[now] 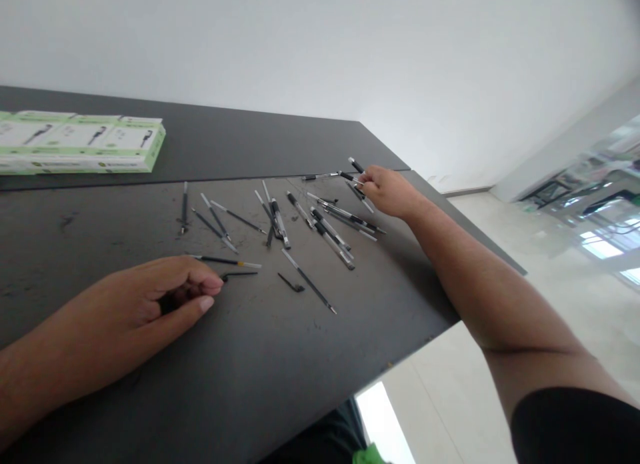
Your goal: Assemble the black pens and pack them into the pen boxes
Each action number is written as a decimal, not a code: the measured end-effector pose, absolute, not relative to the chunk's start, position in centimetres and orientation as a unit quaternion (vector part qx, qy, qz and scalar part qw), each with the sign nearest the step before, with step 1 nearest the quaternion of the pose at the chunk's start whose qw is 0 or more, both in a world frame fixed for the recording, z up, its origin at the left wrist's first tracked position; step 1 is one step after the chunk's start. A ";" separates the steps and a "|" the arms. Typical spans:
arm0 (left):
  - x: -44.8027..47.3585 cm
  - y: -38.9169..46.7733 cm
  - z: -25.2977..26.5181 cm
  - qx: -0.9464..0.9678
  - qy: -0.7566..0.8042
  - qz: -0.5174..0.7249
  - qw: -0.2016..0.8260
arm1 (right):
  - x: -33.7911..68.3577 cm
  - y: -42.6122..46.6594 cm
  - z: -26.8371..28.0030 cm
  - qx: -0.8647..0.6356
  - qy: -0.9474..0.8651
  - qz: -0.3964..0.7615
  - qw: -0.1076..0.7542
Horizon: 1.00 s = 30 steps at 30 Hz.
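Note:
My left hand [165, 297] rests on its side on the dark table, fingers loosely curled and thumb apart, holding nothing. Just beyond its fingertips lie a pen refill [227, 261] and a small black pen clip [240, 274]. Stretched to the far right, my right hand [385, 189] is closed in a pinch on a black-and-clear pen [356, 165] at the pile's edge. Its fingertips partly hide the pen and the pieces beneath. Clear pen barrels with black grips [333, 245] lie in the middle, beside several loose refills [310, 282].
Green-and-white boxes [100, 144] stand in a row at the back left. Another loose clip [291, 284] lies near the middle. A seam crosses the table [240, 384] behind the pens. The table's right edge drops to a pale floor, and a white wall rises behind.

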<state>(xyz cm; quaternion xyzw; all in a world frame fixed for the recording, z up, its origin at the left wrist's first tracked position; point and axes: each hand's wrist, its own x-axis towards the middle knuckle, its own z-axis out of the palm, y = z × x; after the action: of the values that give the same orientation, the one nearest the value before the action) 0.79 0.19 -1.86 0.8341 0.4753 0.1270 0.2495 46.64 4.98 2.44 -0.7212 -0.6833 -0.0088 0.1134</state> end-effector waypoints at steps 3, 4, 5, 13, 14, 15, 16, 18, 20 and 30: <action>1.1 -0.2 -1.3 0.832 0.477 0.128 0.252 | 46.6 4.8 2.3 -0.703 -0.701 0.005 0.120; 1.1 -0.1 -1.3 0.832 0.478 0.127 0.250 | 46.7 4.8 2.4 -0.698 -0.705 0.015 0.126; 1.0 -0.1 -1.4 0.832 0.480 0.125 0.249 | 46.9 4.7 2.4 -0.695 -0.706 0.029 0.137; 0.7 0.1 -1.8 0.838 0.471 0.120 0.249 | 53.4 5.0 2.9 -0.733 -0.640 0.022 0.228; 0.7 0.2 -1.8 0.837 0.472 0.120 0.248 | 54.5 5.1 2.9 -0.743 -0.636 0.001 0.207; 0.7 0.2 -1.8 0.837 0.473 0.120 0.248 | 55.6 5.2 2.7 -0.749 -0.639 -0.012 0.177; 0.7 0.2 -1.9 0.836 0.474 0.121 0.249 | 56.5 5.4 2.6 -0.750 -0.647 -0.018 0.140; 0.6 0.3 -2.0 0.835 0.473 0.124 0.252 | 57.8 5.6 2.1 -0.745 -0.663 -0.010 0.071; 0.5 0.3 -2.2 0.835 0.474 0.126 0.250 | 58.6 5.8 1.7 -0.740 -0.672 0.009 0.033; 0.4 0.4 -2.7 0.831 0.478 0.137 0.249 | 59.1 6.4 1.0 -0.732 -0.681 0.020 0.016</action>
<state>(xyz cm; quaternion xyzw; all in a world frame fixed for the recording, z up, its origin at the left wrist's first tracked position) 0.42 0.36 -2.71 0.8313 0.4778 0.1369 0.2488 59.15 6.41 1.01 -0.7321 -0.6807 0.0203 0.0164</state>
